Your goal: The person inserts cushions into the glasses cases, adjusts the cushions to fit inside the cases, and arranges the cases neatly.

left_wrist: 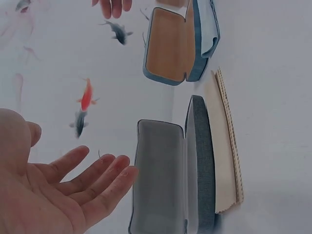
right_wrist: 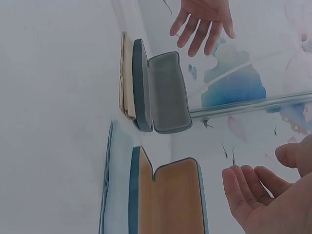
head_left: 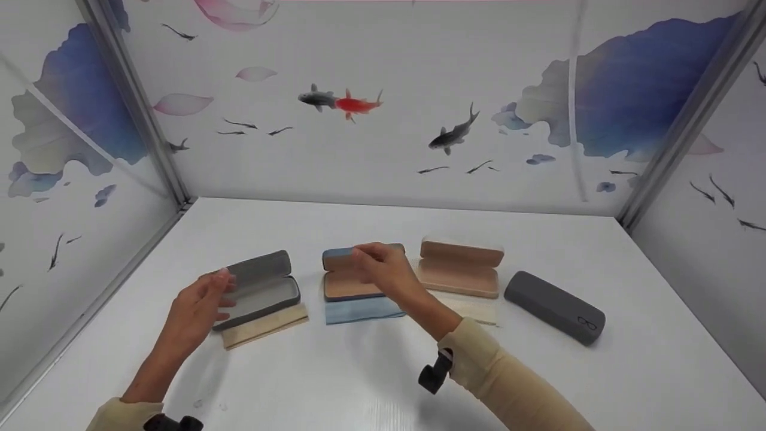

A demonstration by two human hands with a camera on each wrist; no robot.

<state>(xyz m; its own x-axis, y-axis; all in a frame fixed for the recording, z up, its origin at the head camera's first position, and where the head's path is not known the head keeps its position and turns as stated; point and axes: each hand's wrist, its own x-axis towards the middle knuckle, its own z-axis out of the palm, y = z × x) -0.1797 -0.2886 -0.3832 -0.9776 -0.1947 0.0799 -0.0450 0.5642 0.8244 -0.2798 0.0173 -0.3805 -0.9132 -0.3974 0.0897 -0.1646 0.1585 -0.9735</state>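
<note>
My left hand hovers at the left side of an open grey glasses case, its fingers apart and gently bent with nothing in them. A folded beige cleaning cloth lies along that case's front. Over the open blue glasses case with tan lining is my right hand, hiding part of its right side. In the right wrist view, its fingers are loosely bent and hold nothing. A folded blue cleaning cloth lies in front of the blue case.
Right of the blue case stands another open glasses case with tan lining, a cream cloth before it. A closed dark grey glasses case lies farther right. Printed panels wall the white table at back and sides.
</note>
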